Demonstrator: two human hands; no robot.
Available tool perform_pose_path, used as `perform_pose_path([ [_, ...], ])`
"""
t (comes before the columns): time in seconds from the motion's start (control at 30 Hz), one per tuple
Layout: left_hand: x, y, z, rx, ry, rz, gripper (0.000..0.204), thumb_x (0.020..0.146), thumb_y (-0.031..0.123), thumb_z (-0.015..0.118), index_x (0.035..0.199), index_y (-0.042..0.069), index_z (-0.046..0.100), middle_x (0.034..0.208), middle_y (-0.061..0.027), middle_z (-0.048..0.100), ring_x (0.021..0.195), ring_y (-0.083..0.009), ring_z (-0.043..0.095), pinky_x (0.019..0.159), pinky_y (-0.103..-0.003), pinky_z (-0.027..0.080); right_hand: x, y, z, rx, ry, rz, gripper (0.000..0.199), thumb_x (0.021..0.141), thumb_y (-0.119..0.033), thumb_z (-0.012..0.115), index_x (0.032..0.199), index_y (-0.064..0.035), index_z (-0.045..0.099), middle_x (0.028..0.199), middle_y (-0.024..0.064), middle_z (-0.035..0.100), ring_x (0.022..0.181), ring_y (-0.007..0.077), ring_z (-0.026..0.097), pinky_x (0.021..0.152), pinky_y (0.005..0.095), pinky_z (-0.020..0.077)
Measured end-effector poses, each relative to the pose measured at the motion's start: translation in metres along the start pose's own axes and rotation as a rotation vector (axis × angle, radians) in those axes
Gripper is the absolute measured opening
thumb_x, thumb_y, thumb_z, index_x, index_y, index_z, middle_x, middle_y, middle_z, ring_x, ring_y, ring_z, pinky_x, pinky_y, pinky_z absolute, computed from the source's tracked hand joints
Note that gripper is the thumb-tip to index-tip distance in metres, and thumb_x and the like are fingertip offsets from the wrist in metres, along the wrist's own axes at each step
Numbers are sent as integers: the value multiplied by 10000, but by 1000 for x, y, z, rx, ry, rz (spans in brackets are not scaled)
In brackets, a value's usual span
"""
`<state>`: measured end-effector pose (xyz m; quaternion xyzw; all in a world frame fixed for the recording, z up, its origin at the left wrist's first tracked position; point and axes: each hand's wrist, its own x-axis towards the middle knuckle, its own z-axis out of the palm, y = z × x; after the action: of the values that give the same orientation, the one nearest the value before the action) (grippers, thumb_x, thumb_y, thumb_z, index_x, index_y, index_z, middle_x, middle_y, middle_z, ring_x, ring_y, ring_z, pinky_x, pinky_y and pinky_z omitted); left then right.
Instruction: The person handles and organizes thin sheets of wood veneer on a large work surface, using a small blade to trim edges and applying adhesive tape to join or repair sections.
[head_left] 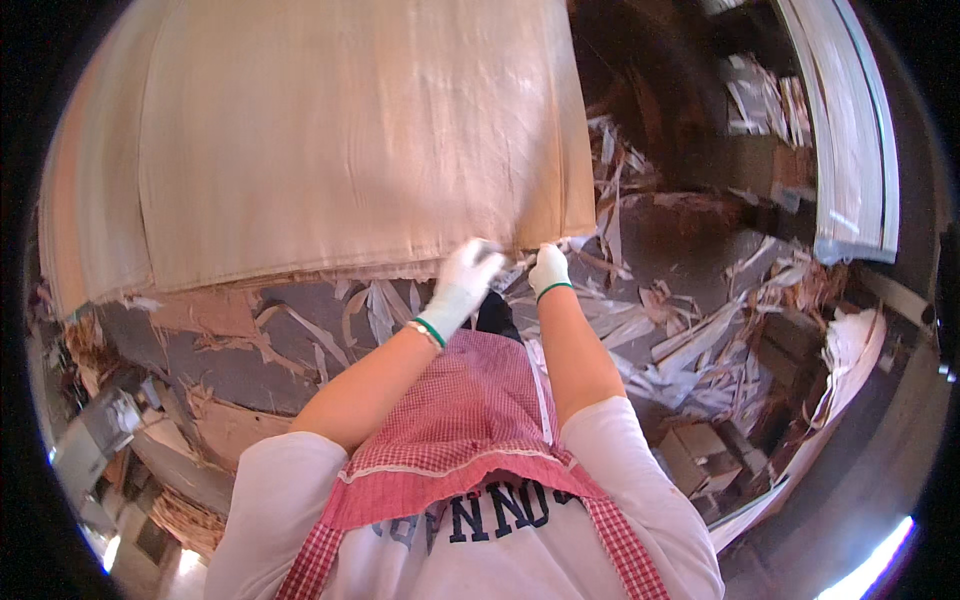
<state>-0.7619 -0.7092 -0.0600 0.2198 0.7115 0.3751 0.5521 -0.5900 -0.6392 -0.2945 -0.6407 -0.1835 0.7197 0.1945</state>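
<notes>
Sheets (350,150) of thin, veneer-like material lie stacked at far left, their near edge at my hands. Left hand (464,282): blurred, fingers half curled at that edge; I cannot tell whether it grips. Right hand (550,270): fingers curled in by the near right corner; I cannot confirm a hold. Caution: uneven pulling at one corner could split a sheet; loose strips (700,352) at right could make me slip.

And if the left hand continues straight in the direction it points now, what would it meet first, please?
Probably the near edge of the large tan sheet, just ahead of the left hand. Blur and unclear depth leave open whether they already touch.
</notes>
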Motion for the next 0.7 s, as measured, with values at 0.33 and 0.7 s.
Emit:
perform_pose_path([
  [0.33, 49, -63, -5, -504, 298, 148, 452, 806, 152, 704, 1200, 0, 544, 1158, -99, 580, 1011, -205, 537, 877, -316, 432, -171, -114, 138, -136, -58, -506, 117, 888, -73, 630, 967, 3, 588, 840, 34, 599, 758, 92, 501, 664, 260, 440],
  [0.7, 36, -29, -119, -176, 471, 78, 373, 886, 176, 676, 1175, -55, 624, 1137, -68, 663, 999, -146, 598, 894, -286, 460, -81, -69, 34, -47, 41, -45, 118, 863, -156, 621, 925, -57, 605, 749, 19, 589, 548, 143, 505, 507, 291, 403],
])
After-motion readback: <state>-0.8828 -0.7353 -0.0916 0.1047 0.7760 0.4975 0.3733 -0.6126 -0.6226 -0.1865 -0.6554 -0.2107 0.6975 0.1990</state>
